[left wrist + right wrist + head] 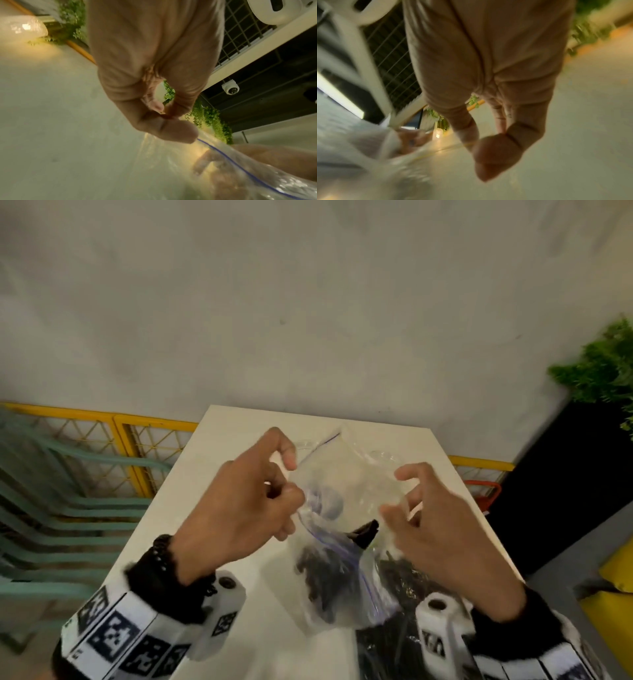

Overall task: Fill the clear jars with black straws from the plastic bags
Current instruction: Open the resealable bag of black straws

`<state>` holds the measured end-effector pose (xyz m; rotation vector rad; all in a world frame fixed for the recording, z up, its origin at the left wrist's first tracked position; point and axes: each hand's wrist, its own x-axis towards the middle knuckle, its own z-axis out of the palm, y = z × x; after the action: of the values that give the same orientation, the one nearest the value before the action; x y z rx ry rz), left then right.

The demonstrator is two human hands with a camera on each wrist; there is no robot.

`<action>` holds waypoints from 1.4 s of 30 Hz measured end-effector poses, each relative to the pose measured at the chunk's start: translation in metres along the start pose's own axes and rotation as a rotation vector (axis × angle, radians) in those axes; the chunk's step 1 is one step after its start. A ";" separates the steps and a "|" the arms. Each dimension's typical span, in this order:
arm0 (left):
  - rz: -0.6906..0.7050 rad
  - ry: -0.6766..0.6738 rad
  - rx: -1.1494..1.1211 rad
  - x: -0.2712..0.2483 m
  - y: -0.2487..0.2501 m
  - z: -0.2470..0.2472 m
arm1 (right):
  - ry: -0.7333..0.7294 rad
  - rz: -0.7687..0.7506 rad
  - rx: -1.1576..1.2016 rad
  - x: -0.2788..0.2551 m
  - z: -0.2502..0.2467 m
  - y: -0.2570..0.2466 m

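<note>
Both hands, left hand (239, 501) and right hand (442, 529), pinch the limp, slippery plastic bag (342, 508) at mid-frame, apparently by its zip rim, the best hold.

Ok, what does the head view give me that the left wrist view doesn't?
Only the head view shows the black straws sitting low in the plastic bag, the white table, both jar rims behind the bag, and the right hand with fingers curled at the bag's right edge. Only the left wrist view shows the left thumb and fingers pinching the bag's edge close up, right at the blue zip line. Both show the left hand gripping the clear bag and the blue line along its mouth.
</note>
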<state>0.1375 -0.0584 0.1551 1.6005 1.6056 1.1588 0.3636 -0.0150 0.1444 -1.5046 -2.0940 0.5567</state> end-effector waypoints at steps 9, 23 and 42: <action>0.131 -0.054 0.537 0.014 -0.014 -0.027 | 0.001 0.134 -0.149 0.014 -0.012 0.031; 0.086 -0.015 0.422 0.034 -0.013 -0.033 | -0.252 -0.337 -0.398 -0.006 0.005 0.028; 0.584 -0.513 0.431 0.045 0.004 -0.027 | -0.231 -0.564 0.019 0.027 -0.038 -0.009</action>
<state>0.1107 -0.0195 0.1785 2.5113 1.1172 0.5728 0.3726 0.0092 0.1837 -0.7992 -2.5366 0.5437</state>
